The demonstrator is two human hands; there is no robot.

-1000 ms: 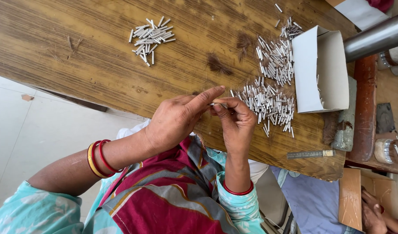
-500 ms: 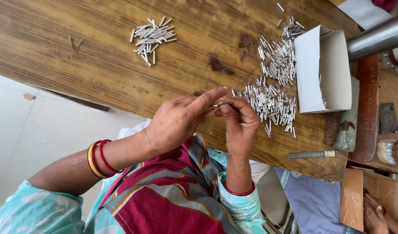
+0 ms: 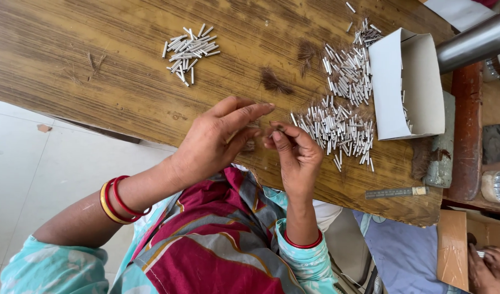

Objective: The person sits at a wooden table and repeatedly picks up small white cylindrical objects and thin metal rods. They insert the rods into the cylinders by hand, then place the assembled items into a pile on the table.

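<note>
My left hand [image 3: 217,142] and my right hand [image 3: 297,158] meet fingertip to fingertip above the near edge of the wooden table [image 3: 97,92]. Between them they pinch a small metal tube [image 3: 280,129]; only its dark end shows. My left fingers stretch out over the right fingertips. A brownish tuft [image 3: 250,146] shows under my left thumb. Just right of my hands lies a heap of short silver tubes [image 3: 337,128], and a second heap [image 3: 348,73] lies beyond it. A smaller pile of tubes [image 3: 187,51] sits far to the left.
An open white cardboard box [image 3: 424,103] lies on its side beside the heaps. Brown fibre tufts [image 3: 274,84] lie on the wood. A steel ruler [image 3: 394,191] rests near the table's right corner. A metal pipe [image 3: 473,41] crosses the top right. Another person's hands [image 3: 489,261] work at the bottom right.
The tube that stuck out between my fingertips is now mostly covered by them. Both hands have stayed in about the same place.
</note>
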